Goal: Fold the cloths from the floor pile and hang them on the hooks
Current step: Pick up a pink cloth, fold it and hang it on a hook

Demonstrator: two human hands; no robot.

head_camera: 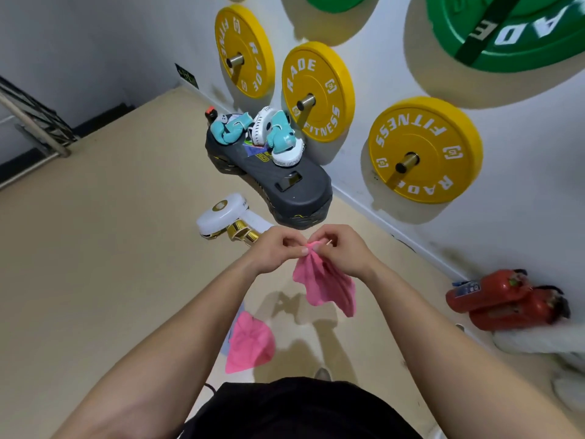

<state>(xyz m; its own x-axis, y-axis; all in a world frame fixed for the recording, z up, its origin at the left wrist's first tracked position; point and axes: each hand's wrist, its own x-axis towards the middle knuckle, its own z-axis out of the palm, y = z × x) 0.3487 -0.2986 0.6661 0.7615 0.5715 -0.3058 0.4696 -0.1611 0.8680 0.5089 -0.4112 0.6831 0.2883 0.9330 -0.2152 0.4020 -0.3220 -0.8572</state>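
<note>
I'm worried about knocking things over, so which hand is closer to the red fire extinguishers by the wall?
Right. The right hand pinches the held pink cloth on the side toward the fire extinguishers; the left hand pinches it on the far side.

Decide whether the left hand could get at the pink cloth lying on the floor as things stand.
Probably not at once: the left hand pinches the top of the hanging pink cloth with the right hand. Nothing covers the floor cloth, so once that grip is freed the way down looks open.
</note>
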